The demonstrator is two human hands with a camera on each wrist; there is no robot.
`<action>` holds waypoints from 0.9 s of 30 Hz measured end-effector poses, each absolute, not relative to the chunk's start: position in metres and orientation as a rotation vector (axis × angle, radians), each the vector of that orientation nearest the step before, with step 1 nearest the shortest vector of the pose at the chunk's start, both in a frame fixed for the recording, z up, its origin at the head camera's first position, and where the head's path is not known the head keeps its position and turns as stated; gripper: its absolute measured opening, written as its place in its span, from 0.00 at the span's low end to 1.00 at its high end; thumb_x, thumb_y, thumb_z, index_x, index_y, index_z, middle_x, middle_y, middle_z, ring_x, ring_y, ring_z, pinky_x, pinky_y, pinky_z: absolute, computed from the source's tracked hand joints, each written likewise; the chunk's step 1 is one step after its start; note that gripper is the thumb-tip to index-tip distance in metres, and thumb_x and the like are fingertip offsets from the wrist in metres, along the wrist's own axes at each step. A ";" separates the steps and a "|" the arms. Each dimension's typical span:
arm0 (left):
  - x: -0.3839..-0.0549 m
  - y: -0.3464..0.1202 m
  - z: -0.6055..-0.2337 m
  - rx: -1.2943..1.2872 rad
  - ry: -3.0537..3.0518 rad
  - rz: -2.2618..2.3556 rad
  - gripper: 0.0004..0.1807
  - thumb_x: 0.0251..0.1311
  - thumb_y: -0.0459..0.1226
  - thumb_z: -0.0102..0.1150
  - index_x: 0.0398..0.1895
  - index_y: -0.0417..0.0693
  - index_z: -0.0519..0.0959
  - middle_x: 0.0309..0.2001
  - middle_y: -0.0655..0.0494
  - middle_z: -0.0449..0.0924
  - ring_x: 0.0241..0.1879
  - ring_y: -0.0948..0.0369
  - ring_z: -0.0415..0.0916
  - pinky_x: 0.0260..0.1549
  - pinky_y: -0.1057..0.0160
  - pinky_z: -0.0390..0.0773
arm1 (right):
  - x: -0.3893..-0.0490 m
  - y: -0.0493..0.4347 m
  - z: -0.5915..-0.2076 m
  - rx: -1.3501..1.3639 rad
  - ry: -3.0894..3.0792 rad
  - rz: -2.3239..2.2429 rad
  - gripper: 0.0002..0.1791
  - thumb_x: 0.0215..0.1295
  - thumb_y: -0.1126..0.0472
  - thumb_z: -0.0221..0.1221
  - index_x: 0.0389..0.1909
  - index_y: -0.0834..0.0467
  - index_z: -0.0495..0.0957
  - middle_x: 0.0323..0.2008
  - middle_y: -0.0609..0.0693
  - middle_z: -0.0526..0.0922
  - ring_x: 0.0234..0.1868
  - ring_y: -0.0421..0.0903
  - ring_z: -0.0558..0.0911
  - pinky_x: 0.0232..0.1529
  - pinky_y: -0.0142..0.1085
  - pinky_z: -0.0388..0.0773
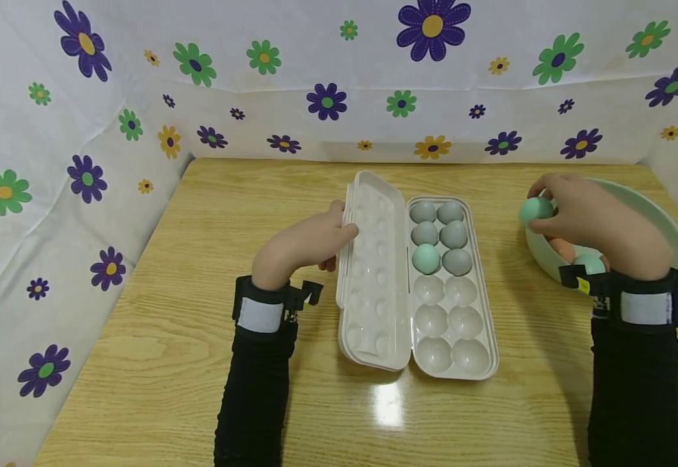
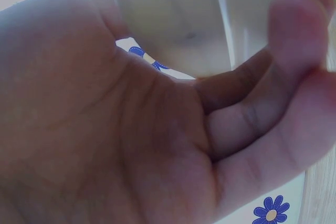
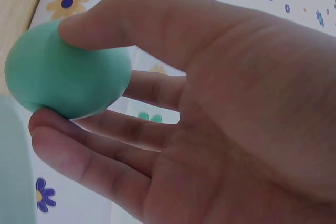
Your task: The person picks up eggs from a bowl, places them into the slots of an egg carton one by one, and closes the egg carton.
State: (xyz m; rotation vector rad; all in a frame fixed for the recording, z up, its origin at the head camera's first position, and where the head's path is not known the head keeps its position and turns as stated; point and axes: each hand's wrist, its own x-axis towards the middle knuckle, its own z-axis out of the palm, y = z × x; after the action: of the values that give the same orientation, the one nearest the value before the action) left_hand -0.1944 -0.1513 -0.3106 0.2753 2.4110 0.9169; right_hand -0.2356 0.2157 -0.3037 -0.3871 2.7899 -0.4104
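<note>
My right hand [image 1: 592, 217] pinches a mint-green egg [image 3: 68, 72] between thumb and fingertips, at the left rim of a pale green bowl [image 1: 668, 224]. Inside that bowl lie a brown egg [image 1: 563, 249] and another mint-green egg [image 1: 590, 263], partly hidden by the hand and wrist. In the middle of the table is a white egg carton [image 1: 481, 337], opened out flat. Its far cups hold several grey-blue eggs [image 1: 457, 262] and one mint-green egg [image 1: 426, 259]; the near cups are bare. My left hand [image 1: 312, 240] grips the outer edge of the carton's lid [image 1: 376, 259], thumb on top.
The wooden table [image 1: 198, 292] carries the carton and the bowl. A white cloth with printed flowers [image 1: 292, 123] hangs behind the table and along its sides. Between the carton and the bowl is a strip of bare tabletop.
</note>
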 end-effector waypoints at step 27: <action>-0.194 -0.152 -0.312 0.297 2.408 0.947 0.24 0.68 0.43 0.32 0.61 0.37 0.52 0.24 0.46 0.70 0.17 0.55 0.68 0.23 0.60 0.71 | -0.218 0.154 -0.310 -0.621 2.742 -0.419 0.23 0.56 0.60 0.61 0.52 0.61 0.71 0.46 0.61 0.72 0.41 0.55 0.73 0.41 0.47 0.78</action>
State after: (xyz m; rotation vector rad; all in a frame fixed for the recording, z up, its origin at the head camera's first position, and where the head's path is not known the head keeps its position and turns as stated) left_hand -0.1944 -0.1521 -0.3117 0.2966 2.4080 0.9468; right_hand -0.2178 0.1538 -0.3105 -0.6213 2.7422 -0.4188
